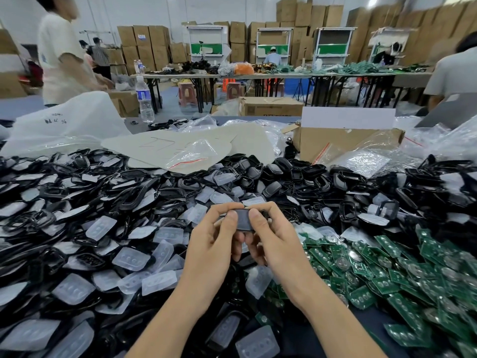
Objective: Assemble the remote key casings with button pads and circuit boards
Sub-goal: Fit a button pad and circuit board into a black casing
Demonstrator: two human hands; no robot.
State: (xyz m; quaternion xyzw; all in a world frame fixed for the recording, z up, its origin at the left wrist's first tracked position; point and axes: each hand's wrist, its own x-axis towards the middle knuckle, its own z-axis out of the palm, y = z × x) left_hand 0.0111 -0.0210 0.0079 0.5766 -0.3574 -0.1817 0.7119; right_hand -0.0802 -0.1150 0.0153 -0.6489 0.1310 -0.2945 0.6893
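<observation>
At the far left of the bench [357,317], a white plastic bag [64,122] is laid behind the heap, and a water bottle [145,99] is stood upright just to its right. The left and middle parts of the bench are covered by a large heap of black casing shells [77,182], and translucent button pads [134,257] are mixed among them, most thickly in the near left part. A flat cardboard sheet [185,148], with a clear zip bag on it, is laid over the back of the heap. Near the centre, one dark casing [244,220] is held above the heap by both hands. Its left side is gripped by the left hand [214,244]: the thumb is pressed on the near face, while the other fingers [222,206] are curled round the far edge and underneath. Its right side is pinched in the same manner by the right hand [273,239], with the thumb on the near face and the fingers curled behind and below. The two thumbs are set close together, almost touching. Only the smooth outer face of the casing is shown, so it is perhaps already closed; whether a pad or a board is inside cannot be told. To the right of the hands, green circuit boards [387,267] with round silver cells are piled on the bench, touching the edge of the black heap. Behind them an open cardboard box [348,143] is stood, with crumpled clear bags around it.
</observation>
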